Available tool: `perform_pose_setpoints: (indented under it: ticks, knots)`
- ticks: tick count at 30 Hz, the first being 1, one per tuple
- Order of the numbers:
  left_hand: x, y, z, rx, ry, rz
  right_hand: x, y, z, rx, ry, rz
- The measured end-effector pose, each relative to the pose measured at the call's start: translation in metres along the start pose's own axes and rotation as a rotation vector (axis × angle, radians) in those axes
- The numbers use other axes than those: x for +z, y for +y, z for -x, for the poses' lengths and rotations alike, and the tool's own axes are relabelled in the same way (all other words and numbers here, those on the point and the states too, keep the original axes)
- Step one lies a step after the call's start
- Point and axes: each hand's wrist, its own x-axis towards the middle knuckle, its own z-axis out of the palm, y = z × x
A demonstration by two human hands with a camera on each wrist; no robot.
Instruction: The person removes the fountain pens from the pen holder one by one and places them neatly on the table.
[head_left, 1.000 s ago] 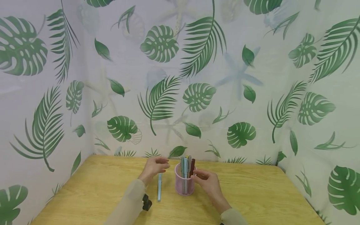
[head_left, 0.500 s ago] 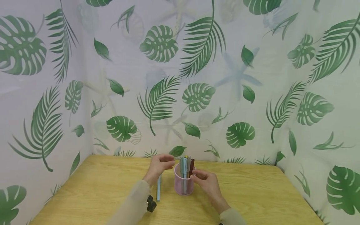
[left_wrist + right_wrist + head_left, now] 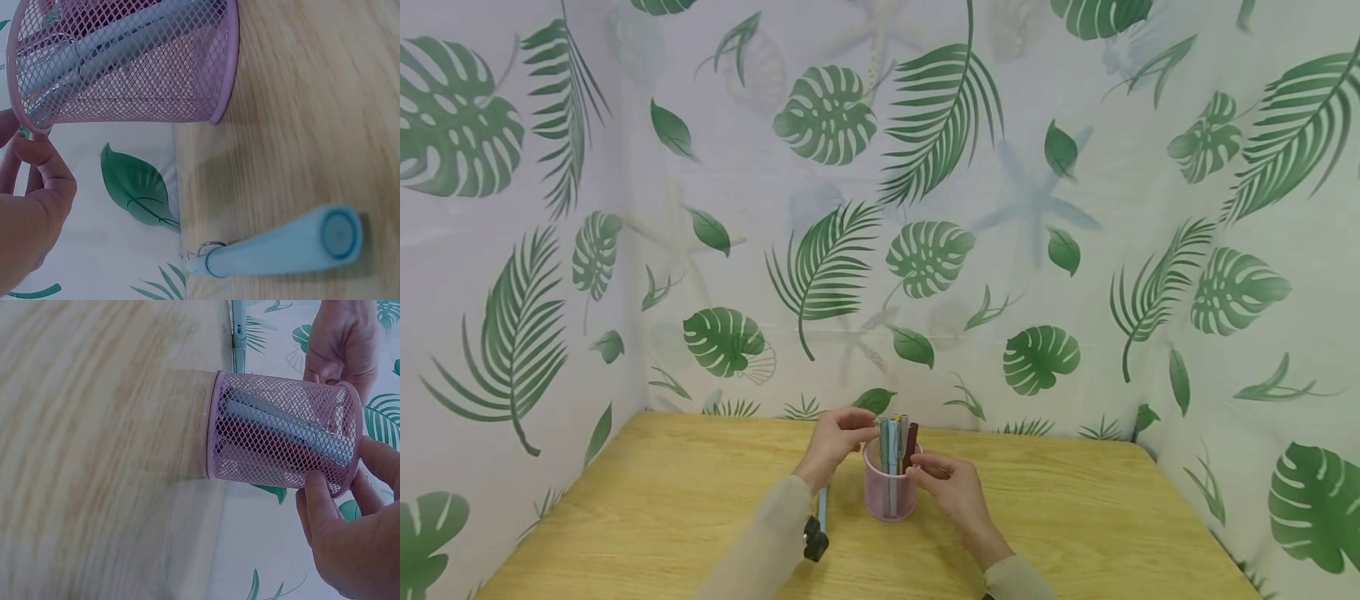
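Observation:
A pink mesh pen holder point(image 3: 876, 498) stands upright on the table with several pens in it, among them a light blue pen point(image 3: 892, 446) and a dark red pen point(image 3: 912, 440). My right hand point(image 3: 957, 493) grips the holder's right side at the rim; in the right wrist view its thumb lies against the mesh point(image 3: 275, 437). On the other side, my left hand point(image 3: 837, 435) has its fingertips right at the rim and the pen tops, fingers loosely bent. Another light blue pen point(image 3: 281, 249) lies on the table left of the holder, partly hidden by the left forearm in the head view.
The wooden table point(image 3: 1075, 517) reaches back to a white curtain point(image 3: 955, 358) printed with green leaves, which also hangs along both sides. A black device point(image 3: 816, 538) is worn on the left wrist.
My left hand has moved right, from above the lying pen to the holder's rim and pen tops. My right hand keeps its grip on the holder.

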Motion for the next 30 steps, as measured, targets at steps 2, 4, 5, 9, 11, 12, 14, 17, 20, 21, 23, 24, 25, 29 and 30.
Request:
perform_pose_setpoints:
  ticks: [2, 4, 5, 9, 11, 12, 14, 17, 20, 21, 23, 24, 25, 29, 30]
  knots:
    - [0.001, 0.000, -0.001, 0.003, 0.000, -0.007, 0.000, 0.000, 0.000, 0.002, -0.005, -0.005]
    - [0.003, 0.000, -0.002, 0.001, 0.002, -0.009, 0.000, 0.000, 0.000, -0.003, -0.006, -0.002]
    - [0.004, 0.000, -0.002, 0.001, 0.002, -0.008, 0.000, 0.001, 0.000, -0.003, -0.006, -0.002]
    - [0.007, 0.000, -0.003, -0.010, 0.013, -0.014, 0.000, 0.003, 0.001, -0.006, 0.001, 0.002]
    - [0.008, -0.001, -0.004, -0.009, 0.013, -0.018, 0.000, 0.003, 0.001, -0.005, 0.002, -0.003]
    - [0.009, -0.001, -0.004, -0.008, 0.015, -0.022, 0.000, 0.003, 0.001, -0.006, 0.002, -0.004]
    - [0.009, -0.002, -0.005, 0.001, 0.014, -0.024, 0.000, 0.003, 0.001, -0.007, -0.001, -0.010]
    - [0.011, -0.002, -0.005, 0.001, 0.006, -0.023, 0.000, 0.003, 0.002, -0.009, 0.000, -0.012]
    - [0.013, -0.002, -0.004, 0.000, -0.004, -0.015, 0.000, 0.002, 0.002, -0.011, 0.002, -0.010]
    - [0.014, -0.002, -0.004, -0.001, -0.007, -0.012, 0.000, 0.002, 0.002, -0.010, 0.003, -0.008]
    - [0.014, -0.003, -0.004, -0.007, -0.006, -0.008, 0.001, 0.002, 0.002, -0.009, 0.004, -0.005]
    - [0.014, -0.003, -0.004, -0.010, -0.005, -0.008, 0.000, 0.002, 0.002, -0.008, 0.003, -0.002]
    - [0.014, -0.003, -0.004, -0.011, -0.005, -0.010, 0.001, 0.003, 0.001, -0.006, 0.002, -0.001]
    - [0.013, -0.005, -0.005, 0.008, -0.008, -0.037, 0.000, 0.005, 0.000, -0.001, 0.001, 0.000]
    - [0.013, -0.006, -0.005, 0.013, -0.009, -0.040, 0.000, 0.005, -0.001, -0.001, 0.001, -0.002]
